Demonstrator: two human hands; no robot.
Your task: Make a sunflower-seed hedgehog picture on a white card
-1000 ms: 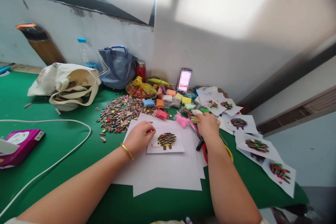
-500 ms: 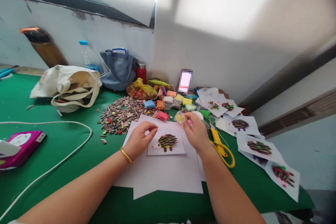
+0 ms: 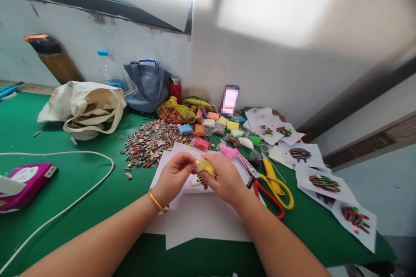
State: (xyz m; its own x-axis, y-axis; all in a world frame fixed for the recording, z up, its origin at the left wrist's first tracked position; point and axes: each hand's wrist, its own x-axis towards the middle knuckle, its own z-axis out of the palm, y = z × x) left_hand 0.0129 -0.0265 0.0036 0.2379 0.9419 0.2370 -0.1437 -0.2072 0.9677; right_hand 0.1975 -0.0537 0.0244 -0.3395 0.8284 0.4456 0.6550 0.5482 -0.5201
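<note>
Between my hands is a clear bag of yellow modelling clay (image 3: 206,167). My right hand (image 3: 225,177) is closed around its right side. With pinched fingertips, my left hand (image 3: 175,174) grips the left end of the bag. Below them lies a card with a hedgehog picture (image 3: 196,181) made of sunflower seeds and clay, partly hidden by my hands. It rests on white sheets of paper (image 3: 204,220). Just beyond my right hand sits a packet of pink clay (image 3: 227,150).
Scissors (image 3: 273,184) and a yellow cutter (image 3: 271,171) lie to the right, before finished hedgehog cards (image 3: 325,181). Loose sunflower seeds (image 3: 146,140) and several clay packets (image 3: 199,130) are at the back. Bags, bottles and a propped phone (image 3: 230,99) stand by the wall.
My right hand has come left and down with the yellow clay bag, over the hedgehog card. My left hand has closed on the bag's end. The scissors and pink clay are now uncovered.
</note>
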